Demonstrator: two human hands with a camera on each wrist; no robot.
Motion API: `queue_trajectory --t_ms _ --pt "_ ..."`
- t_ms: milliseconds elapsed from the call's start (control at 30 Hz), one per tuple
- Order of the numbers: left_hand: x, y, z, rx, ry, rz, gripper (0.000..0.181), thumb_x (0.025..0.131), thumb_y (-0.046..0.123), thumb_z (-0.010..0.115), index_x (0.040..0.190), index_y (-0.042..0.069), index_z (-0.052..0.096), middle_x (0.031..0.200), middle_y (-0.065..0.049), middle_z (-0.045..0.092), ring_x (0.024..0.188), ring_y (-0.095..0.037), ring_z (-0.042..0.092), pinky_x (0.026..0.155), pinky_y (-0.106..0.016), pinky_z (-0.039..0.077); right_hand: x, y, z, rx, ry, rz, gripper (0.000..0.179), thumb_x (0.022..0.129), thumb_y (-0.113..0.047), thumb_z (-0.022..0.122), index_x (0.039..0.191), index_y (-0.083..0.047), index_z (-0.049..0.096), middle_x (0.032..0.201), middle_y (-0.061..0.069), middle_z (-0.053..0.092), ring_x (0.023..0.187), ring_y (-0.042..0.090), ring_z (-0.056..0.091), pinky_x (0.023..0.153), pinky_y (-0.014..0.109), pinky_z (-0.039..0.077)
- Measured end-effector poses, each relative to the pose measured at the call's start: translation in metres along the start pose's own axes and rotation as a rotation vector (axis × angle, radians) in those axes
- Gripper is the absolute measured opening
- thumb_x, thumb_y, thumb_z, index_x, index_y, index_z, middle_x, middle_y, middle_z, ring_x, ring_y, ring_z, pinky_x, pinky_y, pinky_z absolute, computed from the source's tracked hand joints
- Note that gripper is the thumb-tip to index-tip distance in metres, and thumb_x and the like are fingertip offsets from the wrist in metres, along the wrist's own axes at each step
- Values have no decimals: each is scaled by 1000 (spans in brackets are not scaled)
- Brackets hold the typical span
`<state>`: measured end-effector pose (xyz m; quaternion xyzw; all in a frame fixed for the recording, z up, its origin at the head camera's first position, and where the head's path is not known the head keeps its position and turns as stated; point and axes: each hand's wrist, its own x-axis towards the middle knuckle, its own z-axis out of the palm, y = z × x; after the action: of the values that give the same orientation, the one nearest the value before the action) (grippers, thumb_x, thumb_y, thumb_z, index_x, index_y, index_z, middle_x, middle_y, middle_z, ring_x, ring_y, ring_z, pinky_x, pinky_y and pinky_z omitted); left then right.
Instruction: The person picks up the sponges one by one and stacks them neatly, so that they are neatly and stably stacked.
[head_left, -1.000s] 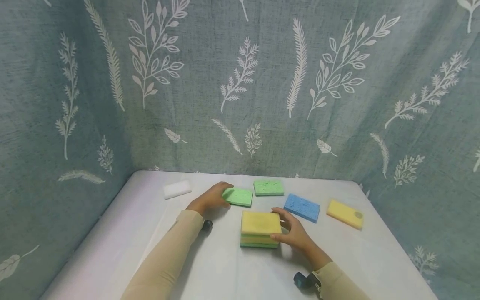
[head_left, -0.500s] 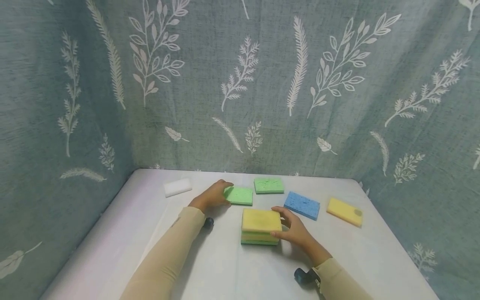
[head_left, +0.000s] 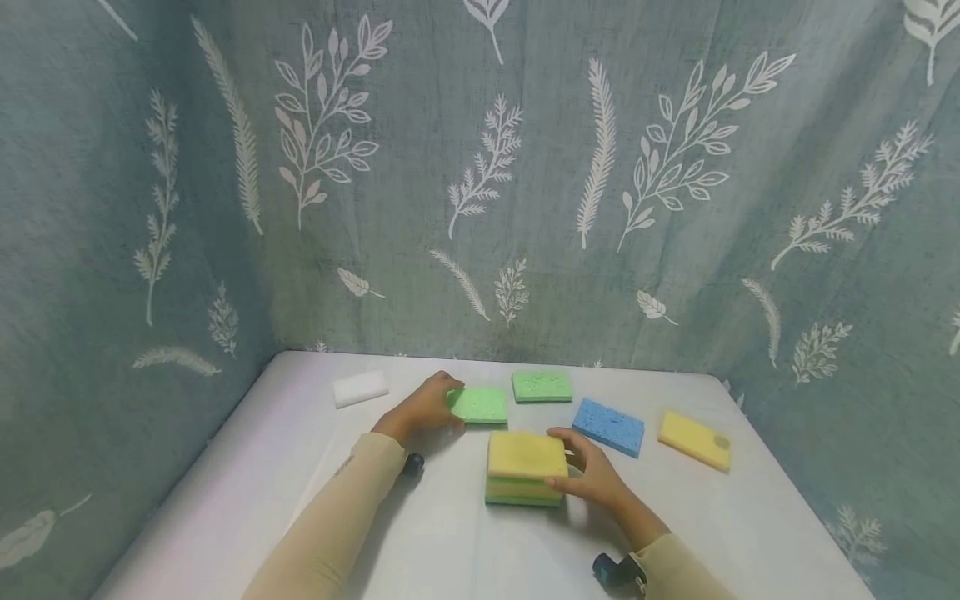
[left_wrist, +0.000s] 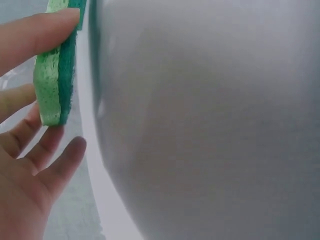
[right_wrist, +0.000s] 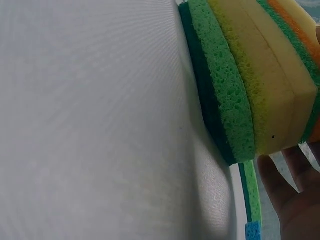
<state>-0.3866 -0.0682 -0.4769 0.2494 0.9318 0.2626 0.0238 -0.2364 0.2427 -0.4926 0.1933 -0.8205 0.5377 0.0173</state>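
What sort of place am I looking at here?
Probably a makeshift recording booth: leaf-patterned curtains hang behind and beside a white table, and a dark wrist camera shows by the right sleeve.

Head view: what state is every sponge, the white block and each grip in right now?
Left grip: pinching the front green sponge
Right grip: holding the sponge stack
Front green sponge: light green side up, pinched at one end
Sponge stack: upright, yellow on top
Back green sponge: lying flat, untouched
Blue sponge: lying flat, untouched
Yellow sponge: lying flat, untouched, dark patch at one end
White block: lying flat, untouched
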Motion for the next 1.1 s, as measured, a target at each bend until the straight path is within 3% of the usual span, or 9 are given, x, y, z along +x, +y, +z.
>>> queue_trajectory --t_ms 133,267,733,1100 --pt "-7 5 2 -11 6 14 78 67 23 90 133 1 57 123 -10 51 117 -29 50 104 -42 39 -5 2 2 1 9 4 73 75 -20 83 138 -4 49 136 11 52 125 33 48 103 53 39" --pt "-12 15 -6 -46 10 19 76 68 22 90 133 2 57 123 -10 51 116 -28 50 103 -43 40 -6 1 2 0 17 2 73 75 -20 84 137 -5 50 136 11 53 125 33 48 103 53 40" --pt "-16 36 -23 -22 30 130 77 70 33 88 135 4 57 122 -5 52 112 -23 51 97 -42 43 0 -1 -2 -6 5 3 72 76 -23 83 137 -5 50 135 13 53 124 34 49 102 54 40" --pt "-28 49 -26 -43 26 141 77 72 39 86 136 8 57 124 -4 51 115 -23 50 96 -43 44 -1 -5 -1 23 6 -10 73 75 -14 83 138 0 48 136 18 51 124 38 48 102 55 39"
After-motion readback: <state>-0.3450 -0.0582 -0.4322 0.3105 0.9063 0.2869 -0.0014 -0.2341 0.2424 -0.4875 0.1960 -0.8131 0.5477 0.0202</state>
